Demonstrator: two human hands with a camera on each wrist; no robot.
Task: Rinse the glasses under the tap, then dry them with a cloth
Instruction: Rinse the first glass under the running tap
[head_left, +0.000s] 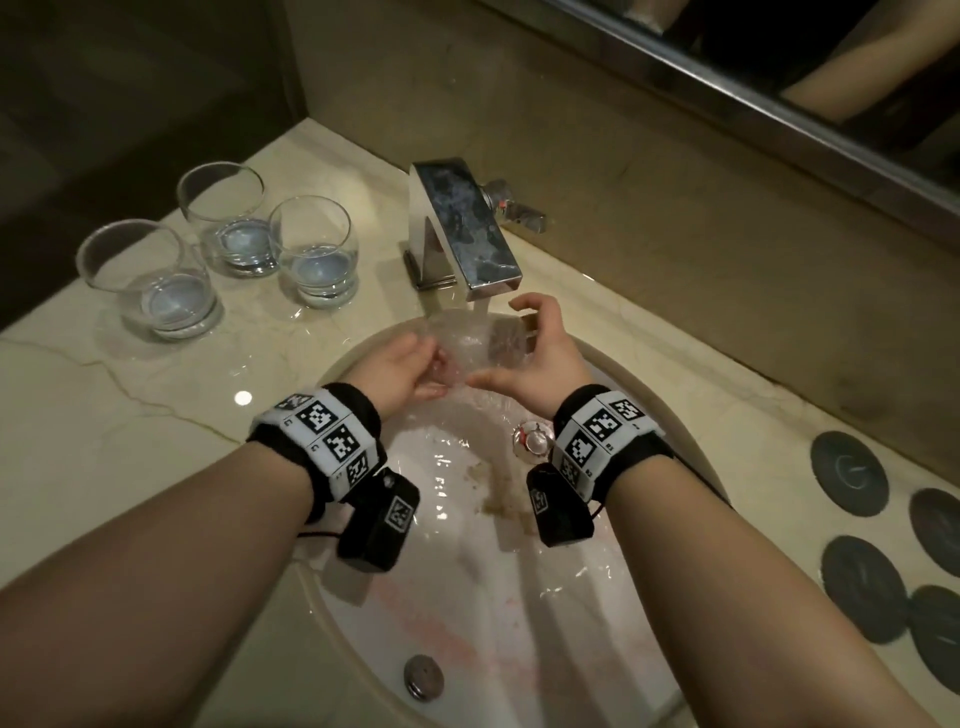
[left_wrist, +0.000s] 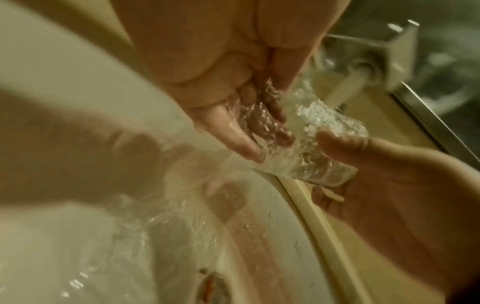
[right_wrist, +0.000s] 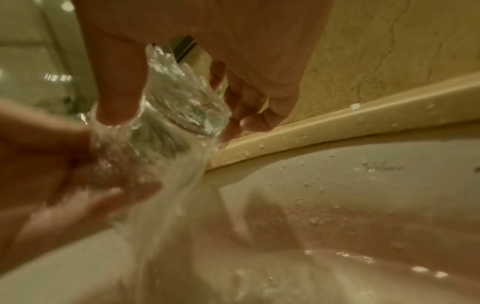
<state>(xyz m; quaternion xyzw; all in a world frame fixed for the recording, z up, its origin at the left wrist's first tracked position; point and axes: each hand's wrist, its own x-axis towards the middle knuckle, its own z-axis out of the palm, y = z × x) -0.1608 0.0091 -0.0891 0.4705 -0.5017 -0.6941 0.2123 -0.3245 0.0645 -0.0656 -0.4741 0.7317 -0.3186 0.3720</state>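
A clear tumbler (head_left: 475, 343) lies on its side in the stream from the chrome tap (head_left: 462, 228), over the sink (head_left: 467, 597). My right hand (head_left: 545, 353) grips its base end, thumb (right_wrist: 116, 98) on one side and fingers on the other. My left hand (head_left: 410, 366) is at the glass's mouth, with its fairly straight fingers (left_wrist: 246, 131) reaching into the wet glass (left_wrist: 319, 156). Water pours over the glass (right_wrist: 176, 107) and both hands. No cloth is in view.
Three more tumblers (head_left: 150, 280) (head_left: 228, 218) (head_left: 317, 254), each with a little water, stand on the marble counter left of the tap. Several dark round coasters (head_left: 849, 473) lie at the right. The tap lever (head_left: 519, 210) points right. A mirror runs along the back wall.
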